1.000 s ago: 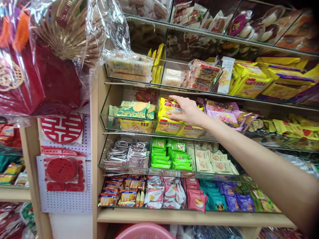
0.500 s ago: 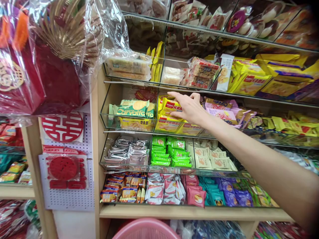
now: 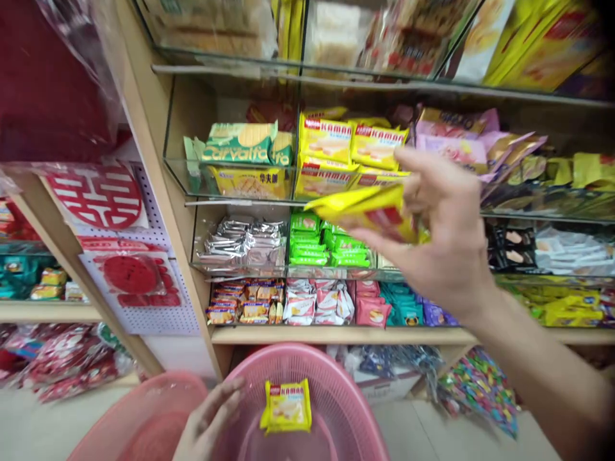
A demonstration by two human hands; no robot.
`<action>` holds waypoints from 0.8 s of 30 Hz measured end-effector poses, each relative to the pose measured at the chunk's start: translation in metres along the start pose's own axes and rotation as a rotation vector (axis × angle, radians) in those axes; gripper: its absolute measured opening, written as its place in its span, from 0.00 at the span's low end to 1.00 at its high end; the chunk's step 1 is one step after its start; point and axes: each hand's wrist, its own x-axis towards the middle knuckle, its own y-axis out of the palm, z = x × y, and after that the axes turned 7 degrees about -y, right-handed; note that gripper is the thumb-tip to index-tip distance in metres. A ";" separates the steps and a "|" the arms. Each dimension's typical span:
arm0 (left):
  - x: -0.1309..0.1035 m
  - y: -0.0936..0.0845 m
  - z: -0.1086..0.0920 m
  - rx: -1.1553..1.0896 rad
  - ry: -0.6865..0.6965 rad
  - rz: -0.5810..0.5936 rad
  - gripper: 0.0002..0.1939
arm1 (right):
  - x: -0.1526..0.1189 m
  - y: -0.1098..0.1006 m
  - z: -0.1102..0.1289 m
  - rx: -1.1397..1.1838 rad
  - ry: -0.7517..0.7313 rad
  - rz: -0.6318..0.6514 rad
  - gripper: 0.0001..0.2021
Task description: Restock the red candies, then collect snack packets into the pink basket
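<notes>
Yellow packet [image 3: 368, 208], pinched at one end by a part-closed right hand [image 3: 446, 224] before shelves [image 3: 336, 335], could slip if fingers loosen; half-curled left hand [image 3: 209, 422] nears pink basket [image 3: 355, 390], its hold unclear

Bright, glinting off clear plastic [image 3: 79, 38], blurring at right hand [image 3: 444, 237] and held packet [image 3: 372, 208], darkening in upper-right corner.

Right hand [image 3: 444, 224] raised, thumb [image 3: 377, 244] and fingers [image 3: 427, 168] pinched, forearm [image 3: 538, 358] slanting; left hand [image 3: 210, 419] low, slightly curled
</notes>
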 end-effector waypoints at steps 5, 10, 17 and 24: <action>0.001 0.023 -0.009 0.113 0.061 0.117 0.26 | -0.121 0.056 0.041 0.548 0.395 0.336 0.31; 0.013 0.046 0.001 -0.054 -0.067 0.316 0.25 | -0.220 0.119 0.071 0.943 0.945 0.530 0.37; 0.034 0.063 0.021 0.028 -0.132 0.435 0.28 | -0.274 0.169 0.084 1.393 1.232 0.609 0.49; 0.051 0.055 0.041 -0.060 -0.281 0.401 0.20 | -0.272 0.161 0.080 1.346 1.473 0.589 0.42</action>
